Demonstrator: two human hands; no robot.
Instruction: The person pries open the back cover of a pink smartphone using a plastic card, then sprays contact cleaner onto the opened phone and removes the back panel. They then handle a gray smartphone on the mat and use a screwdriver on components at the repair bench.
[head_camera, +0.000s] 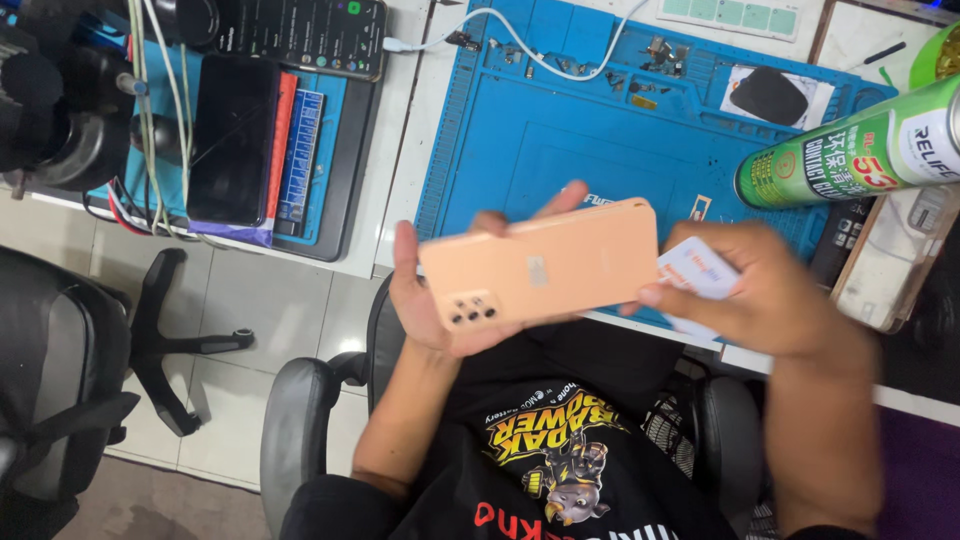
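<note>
Over the blue mat's (560, 150) near edge, our left hand (430, 300) cradled the peach phone (540, 265) back-up, fingers curled around its edges; our right hand (770, 290) pinched a white card (697, 270) against the phone's end

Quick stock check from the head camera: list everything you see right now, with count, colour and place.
smartphone: one, peach back with camera cluster, held above the mat's near edge
plastic card: one, white, at the phone's right end
work mat: one, blue, on the bench
spray can: one, green, lying at the right
small parts: several, dark, along the mat's far edge
second phone: one, black, screen lit, upper left, white cable attached
dark tablet: one, left of the mat
office chair: one, black, under the person
left hand: holds the phone
right hand: holds the card
</note>
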